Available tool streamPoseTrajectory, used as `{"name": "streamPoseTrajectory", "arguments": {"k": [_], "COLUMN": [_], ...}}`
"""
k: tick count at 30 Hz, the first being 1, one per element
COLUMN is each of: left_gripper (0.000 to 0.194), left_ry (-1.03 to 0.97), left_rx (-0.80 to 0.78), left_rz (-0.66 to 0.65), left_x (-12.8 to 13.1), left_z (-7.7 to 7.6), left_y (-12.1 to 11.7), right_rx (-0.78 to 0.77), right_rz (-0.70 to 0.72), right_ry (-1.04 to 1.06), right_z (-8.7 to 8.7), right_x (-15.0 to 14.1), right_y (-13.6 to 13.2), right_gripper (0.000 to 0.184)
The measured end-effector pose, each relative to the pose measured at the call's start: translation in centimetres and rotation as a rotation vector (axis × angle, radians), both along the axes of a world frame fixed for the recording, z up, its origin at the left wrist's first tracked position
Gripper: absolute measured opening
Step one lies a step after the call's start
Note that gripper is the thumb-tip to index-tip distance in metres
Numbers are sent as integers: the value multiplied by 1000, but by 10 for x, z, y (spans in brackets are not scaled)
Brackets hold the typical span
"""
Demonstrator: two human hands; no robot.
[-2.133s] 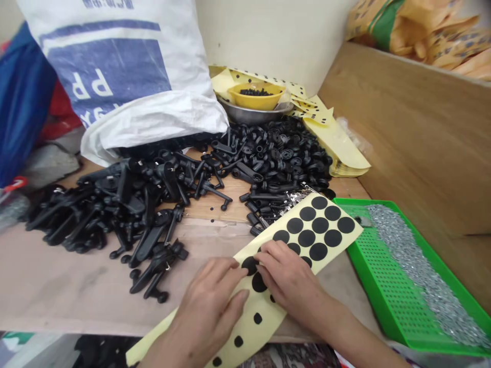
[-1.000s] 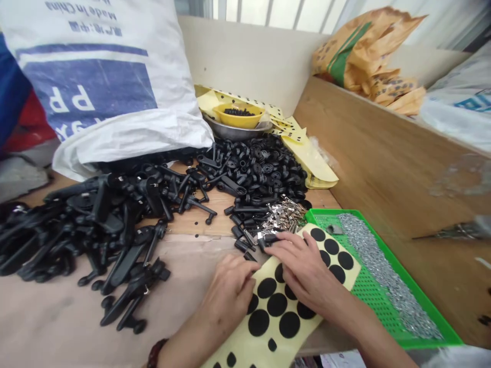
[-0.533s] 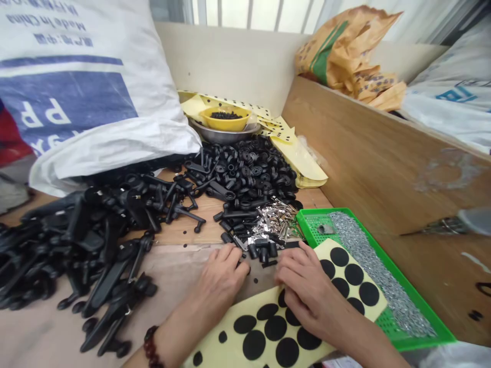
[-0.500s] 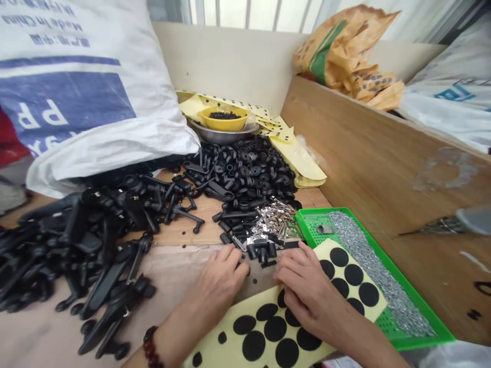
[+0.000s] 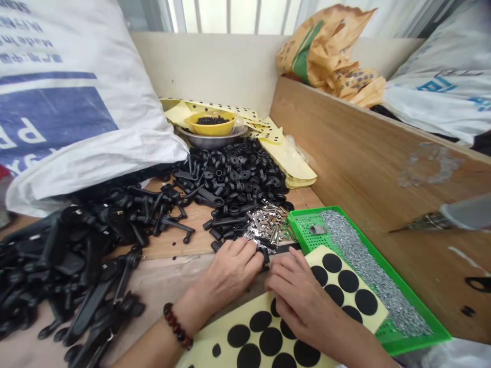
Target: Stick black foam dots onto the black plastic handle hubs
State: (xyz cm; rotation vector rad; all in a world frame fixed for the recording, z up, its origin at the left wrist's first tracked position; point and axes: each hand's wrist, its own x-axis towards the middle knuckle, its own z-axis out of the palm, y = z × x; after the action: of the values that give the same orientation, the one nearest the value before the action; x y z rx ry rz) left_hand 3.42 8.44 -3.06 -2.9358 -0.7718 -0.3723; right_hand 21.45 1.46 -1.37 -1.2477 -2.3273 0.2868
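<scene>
I have my left hand (image 5: 232,268) curled over black tubes (image 5: 265,254) and, just apart, my right hand (image 5: 301,301) over the disc-dotted yellow sheet (image 5: 254,338); I cannot tell either grip. The sheet lies along the near edge of the workbench (image 5: 199,240), overlapping the green tray (image 5: 307,237).

White sack (image 5: 86,117) — upside-down "Made In", "PP" | right-hand bag (image 5: 448,105) — blue lettering (image 5: 437,85) illegible

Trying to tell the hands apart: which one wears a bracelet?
The left hand, with a dark beaded bracelet at its wrist; the right hand shows none.
</scene>
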Motion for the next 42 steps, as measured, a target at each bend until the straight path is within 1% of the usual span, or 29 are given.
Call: {"name": "streamPoseTrajectory", "arguments": {"k": [2,5,7,11,15,18,23,31,36,38,40,42], "left_gripper": [17,23,24,17,19,22,24,14,13,11,8,5], "left_ry": [31,37,41,-1,-18,-27,-46,-21,-52,-92,-139,-185], "left_rx": [25,71,92,89,93,88,67,32,28,20,8,-5], "left_rz": [-60,-142,-168,-188,-187,-182,-131,-71,-106,-93,-62,-31], "left_x": [9,17,19,22,24,24,26,29,30,30,29,29], "left_z": [2,-2,-4,-7,-10,-12,-13,-12,-16,-17,-14,-8], "left_y": [7,15,18,23,25,25,23,19,22,22,23,28], "right_rx": [-6,-2,2,27,76,128,206,257,328,351,360,365], "right_rz": [-5,-7,-7,0,1,-7,-8,-16,-17,-16,-14,-21], "right_ry": [3,13,19,59,110,135,174,162,129,115,100,97], "right_z": [-1,-3,-4,-8,-14,-23,-37,-37,-45,-49,-51,-52], "right_x": [0,1,1,3,4,3,0,-2,-4,-3,-2,-2], "right_y": [0,-1,-1,0,3,6,10,11,15,16,17,17], "right_gripper": [23,23,23,22,22,23,24,22,25,25,24,23]}}
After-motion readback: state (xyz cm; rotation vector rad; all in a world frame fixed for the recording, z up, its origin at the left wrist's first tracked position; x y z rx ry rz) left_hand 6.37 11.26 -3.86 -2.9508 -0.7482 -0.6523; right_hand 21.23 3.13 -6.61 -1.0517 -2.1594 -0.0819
